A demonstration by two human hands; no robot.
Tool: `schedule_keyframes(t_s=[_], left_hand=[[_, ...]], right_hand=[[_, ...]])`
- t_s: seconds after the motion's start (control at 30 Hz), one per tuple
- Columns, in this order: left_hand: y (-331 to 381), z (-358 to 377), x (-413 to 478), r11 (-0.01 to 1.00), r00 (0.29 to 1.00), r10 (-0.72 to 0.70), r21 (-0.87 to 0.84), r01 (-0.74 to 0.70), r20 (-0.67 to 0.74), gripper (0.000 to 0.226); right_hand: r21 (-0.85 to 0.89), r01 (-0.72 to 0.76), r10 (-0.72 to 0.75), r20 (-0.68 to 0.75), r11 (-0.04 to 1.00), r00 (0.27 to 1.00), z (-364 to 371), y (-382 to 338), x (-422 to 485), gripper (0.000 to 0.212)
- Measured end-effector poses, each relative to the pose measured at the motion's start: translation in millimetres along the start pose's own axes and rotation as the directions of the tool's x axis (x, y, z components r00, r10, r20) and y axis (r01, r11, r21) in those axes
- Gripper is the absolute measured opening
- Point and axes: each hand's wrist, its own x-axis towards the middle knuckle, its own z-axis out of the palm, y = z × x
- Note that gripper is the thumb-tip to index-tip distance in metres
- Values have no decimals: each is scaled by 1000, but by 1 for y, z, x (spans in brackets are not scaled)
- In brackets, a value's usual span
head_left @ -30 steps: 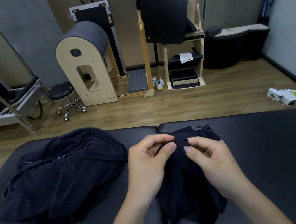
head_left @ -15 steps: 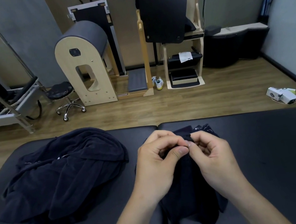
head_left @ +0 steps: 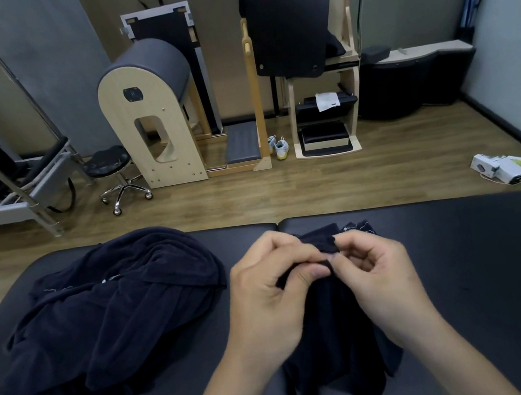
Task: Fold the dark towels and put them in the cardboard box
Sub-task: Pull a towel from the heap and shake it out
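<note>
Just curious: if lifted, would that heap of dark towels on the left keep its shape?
Probably not: the heap of dark towels lies in soft slumped folds, so it should sag. The towel pinched by the left hand and right hand droops limp, suggesting floppy cloth.

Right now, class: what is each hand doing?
Left hand: pinching the dark towel's top edge.
Right hand: pinching the same edge.

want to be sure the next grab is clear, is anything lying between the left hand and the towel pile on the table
Nothing visible does. Only a strip of bare table lies between the left hand and the towel pile. The left hand and the right hand both pinch another dark towel.
</note>
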Motion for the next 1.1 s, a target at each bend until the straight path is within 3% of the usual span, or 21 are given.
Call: schedule_keyframes(t_s=[0.2,0.3,0.37,0.5,0.67,0.87,1.1], left_hand=[[-1,5,7,989,988,-141,-45,144,63,23],[1,7,12,987,981,-162,-5,164,106,13],[0,8,22,989,983,-142,55,136,119,7],[-2,14,55,972,982,-10,233,-35,190,18],[23,17,97,939,961,197,245,-243,196,14],[87,-8,171,958,958,283,43,-284,40,20],[160,-38,233,891,901,426,-135,-434,-84,15]], right_hand=[[-84,45,-38,89,995,995,-7,-9,2,28],[-96,97,-87,112,991,990,-12,-16,4,35],[-203,150,-137,76,968,988,-14,-18,11,34],[-469,240,-276,-10,850,961,-25,-21,35,27],[-623,301,-384,0,722,923,-38,-11,67,19],[-663,134,-279,-117,737,953,-55,-27,128,12],[-598,96,-216,-132,796,967,-47,-39,169,12]])
